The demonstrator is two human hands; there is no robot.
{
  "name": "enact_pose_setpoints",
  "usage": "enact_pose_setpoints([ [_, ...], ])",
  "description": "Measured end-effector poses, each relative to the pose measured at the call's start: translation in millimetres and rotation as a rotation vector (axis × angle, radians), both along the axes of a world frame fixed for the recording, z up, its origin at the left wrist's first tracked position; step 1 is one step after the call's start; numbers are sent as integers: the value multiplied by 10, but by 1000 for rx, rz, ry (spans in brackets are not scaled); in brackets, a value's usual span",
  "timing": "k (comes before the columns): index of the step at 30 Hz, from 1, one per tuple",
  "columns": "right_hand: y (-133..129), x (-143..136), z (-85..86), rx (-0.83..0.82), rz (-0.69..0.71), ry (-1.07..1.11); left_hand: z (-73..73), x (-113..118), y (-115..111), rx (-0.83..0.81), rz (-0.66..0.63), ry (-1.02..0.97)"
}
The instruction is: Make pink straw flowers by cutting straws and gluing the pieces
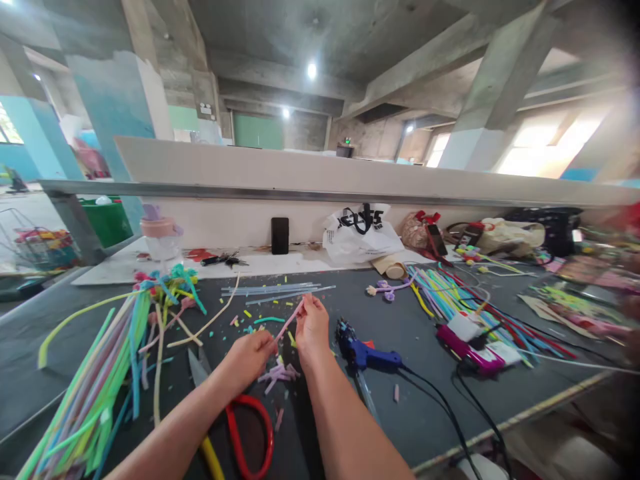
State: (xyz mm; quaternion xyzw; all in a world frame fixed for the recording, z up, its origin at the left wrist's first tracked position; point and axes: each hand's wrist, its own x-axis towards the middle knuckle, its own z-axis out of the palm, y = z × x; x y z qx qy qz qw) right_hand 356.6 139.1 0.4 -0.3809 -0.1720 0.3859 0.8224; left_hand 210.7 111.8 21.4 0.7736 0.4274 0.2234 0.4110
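A pink pipe cleaner (289, 319) slants between my two hands, above the dark tabletop. My left hand (249, 360) is closed on its lower end, and my right hand (313, 327) pinches the upper end. Short lilac cut pieces (280, 373) lie in a small heap just below the pipe cleaner. Under my left forearm rest scissors with red handles (270, 440), partly hidden by the arm. A blue hot glue gun (373, 357) lies to the right of my right hand, a clear glue stick (367, 397) showing beneath it.
At the left lies a large bundle of coloured pipe cleaners (100, 373); another bundle (440, 297) is at the right. Clear glue sticks (275, 291) lie behind my hands. A magenta power strip (470, 350) and black cords (440, 393) occupy the right. A phone (280, 235) leans at the back.
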Motion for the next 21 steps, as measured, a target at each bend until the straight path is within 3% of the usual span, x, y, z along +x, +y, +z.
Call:
enact_pose_setpoints([
  [4, 36, 76, -66, 22, -51, 89, 13, -11, -3, 108, -27, 83],
  [11, 149, 138, -189, -4, -63, 173, -15, -11, 62, 58, 12, 63],
  [18, 155, 96, -198, -5, 26, 237, 209, -41, 13, -59, 141, -81],
  [21, 119, 82, -122, 34, 64, 259, 296, -102, -22, -140, 78, -36],
])
